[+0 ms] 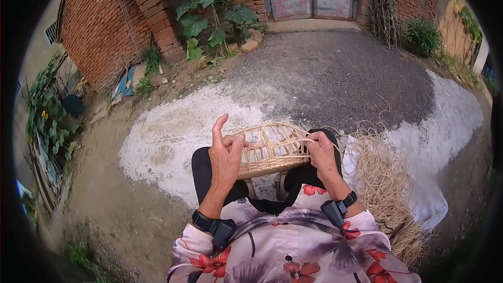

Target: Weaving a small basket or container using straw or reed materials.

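"Where's the woven basket (272, 167)?"
"At the person's knees (201, 167). The left hand (225, 154) grips its left end, index finger raised; the right hand (320, 153) pinches a strand (301, 140) at its right."

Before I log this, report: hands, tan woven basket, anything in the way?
Basket above black trousers. Left hand at its left end, index raised. Right hand pinching pale fibre strand; tan cord heap at right, not blocking.

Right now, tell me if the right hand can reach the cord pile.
Probably yes: the cord pile lies uncovered on that side, though the right hand is at the woven basket, seemingly pinching a strand.
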A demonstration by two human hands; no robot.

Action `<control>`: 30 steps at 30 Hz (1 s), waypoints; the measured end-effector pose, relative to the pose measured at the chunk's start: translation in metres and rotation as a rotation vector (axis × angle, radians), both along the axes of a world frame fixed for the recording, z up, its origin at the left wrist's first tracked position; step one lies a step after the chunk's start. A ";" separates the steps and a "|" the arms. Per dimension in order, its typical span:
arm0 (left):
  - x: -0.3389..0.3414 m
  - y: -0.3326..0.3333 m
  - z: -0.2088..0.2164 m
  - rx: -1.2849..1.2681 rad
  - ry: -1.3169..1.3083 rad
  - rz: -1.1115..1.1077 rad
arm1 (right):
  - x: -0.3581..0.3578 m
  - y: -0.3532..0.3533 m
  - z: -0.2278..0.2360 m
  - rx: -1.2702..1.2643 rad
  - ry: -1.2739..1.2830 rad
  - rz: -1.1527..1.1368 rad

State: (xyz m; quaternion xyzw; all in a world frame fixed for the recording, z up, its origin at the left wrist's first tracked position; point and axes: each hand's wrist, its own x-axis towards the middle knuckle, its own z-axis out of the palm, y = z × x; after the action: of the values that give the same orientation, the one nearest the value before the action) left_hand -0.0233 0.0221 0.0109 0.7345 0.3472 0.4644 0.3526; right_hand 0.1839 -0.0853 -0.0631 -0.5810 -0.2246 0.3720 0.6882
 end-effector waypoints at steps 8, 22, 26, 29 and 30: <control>0.026 -0.019 -0.031 0.632 0.278 -0.320 | 0.037 -0.014 -0.025 0.268 0.527 0.016; 0.049 -0.026 -0.027 0.020 0.470 -0.150 | 0.001 -0.007 -0.006 0.347 0.293 0.253; 0.030 -0.020 -0.024 -0.096 0.355 -0.196 | -0.007 -0.003 0.008 0.365 0.237 0.299; 0.023 -0.016 -0.035 -0.043 0.402 -0.120 | -0.018 0.009 0.011 0.400 0.141 0.368; 0.024 -0.021 -0.035 -0.005 0.407 -0.077 | -0.021 0.011 0.011 0.399 0.140 0.371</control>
State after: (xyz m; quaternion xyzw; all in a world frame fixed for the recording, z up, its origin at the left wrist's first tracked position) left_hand 0.0011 0.0013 -0.0243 0.8249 0.3840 0.2918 0.2947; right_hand 0.1632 -0.0742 -0.0521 -0.3561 -0.3478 0.4793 0.7229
